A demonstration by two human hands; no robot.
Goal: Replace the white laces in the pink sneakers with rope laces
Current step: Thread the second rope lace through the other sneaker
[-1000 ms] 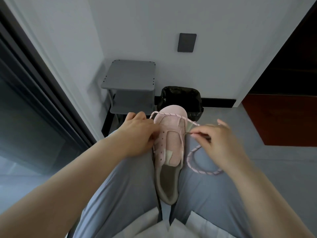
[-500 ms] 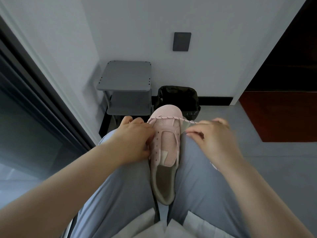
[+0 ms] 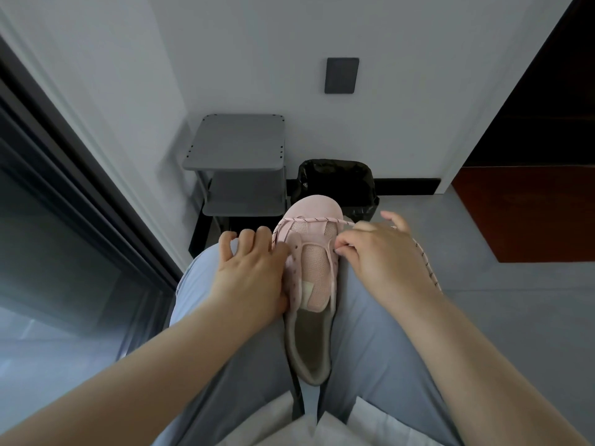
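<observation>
Room corner with a grey shelf unit (image 3: 240, 146) and a black bin (image 3: 335, 178)

The shelf unit has 2 flat tiers, one above the other, and stands against the white wall (image 3: 257, 43). The bin, lined with a glossy black bag, stands just beside it on its right. A dark rectangular wall plate (image 3: 341, 75) is fixed to the wall above the bin, and a black baseboard (image 3: 409, 186) runs along the wall's foot. At the left a dark-framed glass pane (image 3: 48, 236) slants away. The floor (image 3: 515, 317) is grey; at the right lies a red-brown panel (image 3: 528, 214) below a dark opening (image 3: 547, 107).
</observation>
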